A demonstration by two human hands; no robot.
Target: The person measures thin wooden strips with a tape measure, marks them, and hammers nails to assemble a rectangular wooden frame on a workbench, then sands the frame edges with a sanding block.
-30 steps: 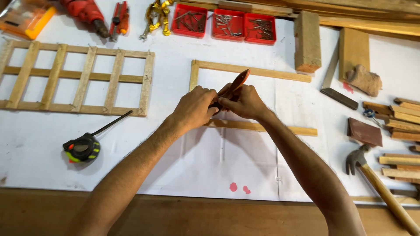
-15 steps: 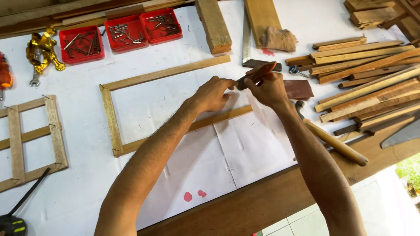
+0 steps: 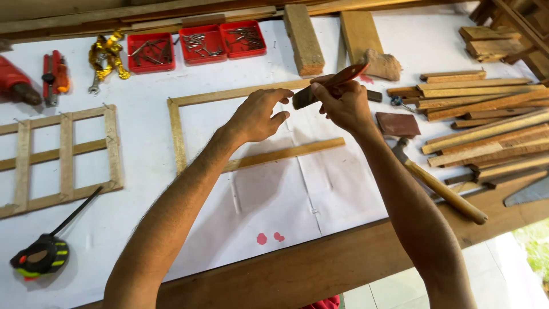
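While the right hand point(image 3: 342, 106) pinches a reddish-brown pencil-like stick point(image 3: 343, 77) between curled fingers, the left hand point(image 3: 257, 117) rests half open, fingertips reaching a dark end piece point(image 3: 302, 98) at the stick's lower end; whether it grips is unclear. Both hover above the open wooden frame point(image 3: 176, 134) on the white-papered bench point(image 3: 274, 200), a loose slat point(image 3: 286, 154) below them. Risk: a slip of the pinch could drop the stick onto the frame, or jab the left fingertips, since they sit so close. Against the earlier frames, the view has swung left, the hammer point(image 3: 440, 186) now lies beside the right forearm, and the hands have parted slightly.
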